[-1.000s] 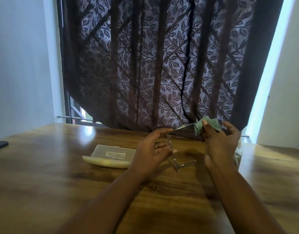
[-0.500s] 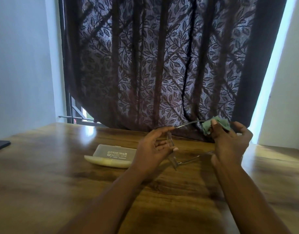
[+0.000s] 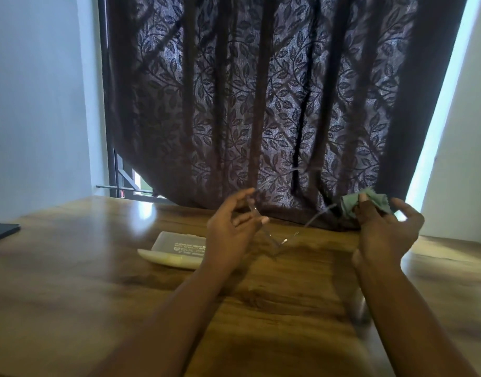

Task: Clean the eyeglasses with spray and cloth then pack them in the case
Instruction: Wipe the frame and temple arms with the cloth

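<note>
My left hand (image 3: 231, 229) holds the thin clear-framed eyeglasses (image 3: 269, 238) by the front, above the wooden table (image 3: 98, 281). Both temple arms stick out to the right; the lower one reaches toward my right hand. My right hand (image 3: 383, 229) pinches a crumpled green cloth (image 3: 351, 204) between thumb and fingers, close to the tip of that temple arm. The pale translucent glasses case (image 3: 177, 248) lies on the table just left of my left hand. A blurred clear object, perhaps the spray bottle (image 3: 360, 311), shows beside my right forearm.
A dark leaf-patterned curtain (image 3: 261, 104) hangs right behind the table's far edge. A dark flat object (image 3: 1, 231) lies at the table's left edge. White walls stand on both sides.
My right hand with the cloth has slid to the right along the temple arm, out to its tip. The view has tilted so the hands sit slightly lower.
</note>
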